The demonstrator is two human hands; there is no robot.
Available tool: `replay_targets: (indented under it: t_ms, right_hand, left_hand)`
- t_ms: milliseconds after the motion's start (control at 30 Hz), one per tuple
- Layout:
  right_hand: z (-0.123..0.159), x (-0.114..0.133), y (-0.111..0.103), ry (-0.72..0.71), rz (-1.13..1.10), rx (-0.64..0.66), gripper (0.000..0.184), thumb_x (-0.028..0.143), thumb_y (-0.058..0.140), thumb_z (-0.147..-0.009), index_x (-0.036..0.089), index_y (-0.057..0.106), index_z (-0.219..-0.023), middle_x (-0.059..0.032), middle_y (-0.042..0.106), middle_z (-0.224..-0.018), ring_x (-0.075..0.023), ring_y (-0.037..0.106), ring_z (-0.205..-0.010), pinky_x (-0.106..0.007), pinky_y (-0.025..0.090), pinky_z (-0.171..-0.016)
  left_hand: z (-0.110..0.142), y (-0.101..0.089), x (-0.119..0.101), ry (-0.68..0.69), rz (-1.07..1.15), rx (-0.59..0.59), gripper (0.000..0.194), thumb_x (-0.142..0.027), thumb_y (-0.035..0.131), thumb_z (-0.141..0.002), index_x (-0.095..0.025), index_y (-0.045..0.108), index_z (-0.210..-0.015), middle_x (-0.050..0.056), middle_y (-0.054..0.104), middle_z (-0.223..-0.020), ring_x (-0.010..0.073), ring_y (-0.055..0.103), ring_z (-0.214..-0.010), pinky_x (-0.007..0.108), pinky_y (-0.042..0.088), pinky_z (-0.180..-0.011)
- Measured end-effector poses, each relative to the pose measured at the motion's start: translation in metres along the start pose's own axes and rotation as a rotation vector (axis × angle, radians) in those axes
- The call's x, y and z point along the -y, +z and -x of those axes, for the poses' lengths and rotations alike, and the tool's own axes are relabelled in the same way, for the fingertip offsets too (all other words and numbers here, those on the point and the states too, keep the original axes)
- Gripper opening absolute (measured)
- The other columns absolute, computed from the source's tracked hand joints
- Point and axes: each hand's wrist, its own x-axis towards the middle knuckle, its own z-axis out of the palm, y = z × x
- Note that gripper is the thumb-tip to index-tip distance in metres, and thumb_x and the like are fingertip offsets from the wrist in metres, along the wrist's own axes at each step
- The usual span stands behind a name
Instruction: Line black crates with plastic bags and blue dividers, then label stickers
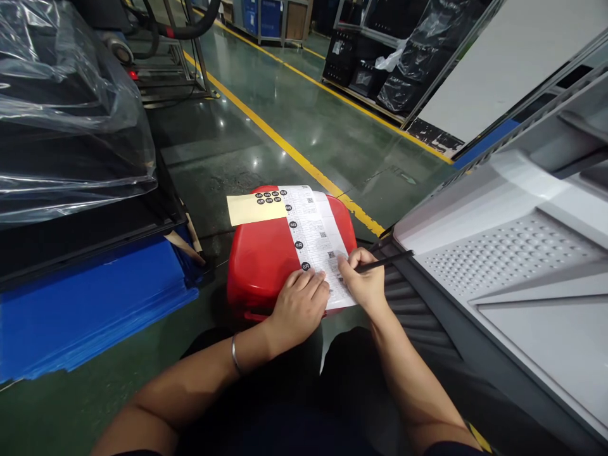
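Note:
A red plastic stool (261,253) stands between my knees, with printed paper sheets (316,234) lying across its right side. Small QR codes and a column of black oval stickers mark the sheets. My left hand (301,301) rests flat on the lower left edge of the paper, fingers stretched out. In my right hand (365,278) is a black pen (392,259), its tip hidden by the fingers over the sheet. A pale yellow sticker sheet (251,210) with several black oval stickers reaches past the stool's far left edge.
Plastic-wrapped black goods (71,126) sit on the left above stacked blue sheets (95,297). Close on the right stands a large light-grey moulded panel (536,316). Yellow floor lines (266,130) cross the green floor ahead, and racks with black boxes (365,76) stand beyond.

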Motion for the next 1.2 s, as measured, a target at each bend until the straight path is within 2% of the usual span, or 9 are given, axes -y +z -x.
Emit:
replay_targets:
  t_ms: [400, 600, 667, 833, 1033, 1200]
  right_hand:
    - [0.002, -0.003, 0.006, -0.065, 0.134, -0.008, 0.036, 0.028, 0.062, -0.075, 0.021, 0.034, -0.053, 0.006, 0.037, -0.047, -0.008, 0.037, -0.045, -0.025, 0.033, -0.049]
    - [-0.008, 0.002, 0.001, 0.095, 0.039, 0.002, 0.037, 0.032, 0.064, -0.074, 0.022, 0.034, -0.055, 0.0067, 0.04, -0.043, -0.0086, 0.039, -0.041, -0.025, 0.033, -0.046]
    - [-0.016, 0.004, 0.002, 0.108, 0.011, 0.035, 0.037, 0.034, 0.066, -0.073, 0.022, 0.034, -0.057, 0.0072, 0.04, -0.043, -0.0081, 0.038, -0.04, -0.024, 0.033, -0.046]
    - [-0.031, 0.003, 0.006, 0.027, 0.04, 0.171, 0.038, 0.036, 0.067, -0.071, 0.021, 0.037, -0.055, 0.0061, 0.04, -0.046, -0.0077, 0.037, -0.044, -0.023, 0.031, -0.046]
    - [-0.025, -0.003, 0.004, 0.024, 0.07, 0.054, 0.037, 0.035, 0.063, -0.073, 0.022, 0.034, -0.056, 0.0058, 0.037, -0.044, -0.0096, 0.037, -0.045, -0.024, 0.032, -0.045]
    - [-0.023, -0.002, 0.005, -0.013, 0.111, 0.044, 0.036, 0.034, 0.063, -0.074, 0.022, 0.034, -0.055, 0.0056, 0.037, -0.046, -0.0094, 0.037, -0.046, -0.025, 0.033, -0.048]
  left_hand:
    - [0.002, 0.001, 0.003, 0.023, -0.03, 0.011, 0.015, -0.019, 0.049, -0.089, -0.014, 0.062, -0.095, 0.007, 0.069, -0.108, 0.022, 0.058, -0.103, 0.038, 0.043, -0.091]
    - [0.001, 0.0, 0.005, 0.045, -0.035, 0.006, 0.016, -0.019, 0.049, -0.089, -0.013, 0.062, -0.096, 0.009, 0.069, -0.107, 0.0222, 0.058, -0.103, 0.038, 0.043, -0.09]
    - [0.001, -0.002, 0.003, 0.051, -0.021, 0.011, 0.016, -0.019, 0.049, -0.089, -0.012, 0.062, -0.095, 0.009, 0.068, -0.108, 0.0224, 0.058, -0.103, 0.038, 0.043, -0.091]
    - [0.001, -0.007, -0.007, 0.074, 0.05, 0.024, 0.018, -0.021, 0.046, -0.091, -0.013, 0.062, -0.094, 0.01, 0.068, -0.107, 0.0219, 0.059, -0.101, 0.038, 0.044, -0.089]
    - [0.0, -0.009, -0.011, 0.083, 0.078, 0.006, 0.017, -0.02, 0.047, -0.091, -0.012, 0.061, -0.094, 0.009, 0.069, -0.106, 0.0217, 0.06, -0.098, 0.035, 0.044, -0.083]
    - [-0.001, -0.007, -0.006, 0.088, 0.107, -0.005, 0.014, -0.02, 0.049, -0.09, -0.012, 0.06, -0.093, 0.009, 0.069, -0.105, 0.0214, 0.06, -0.097, 0.036, 0.044, -0.081]
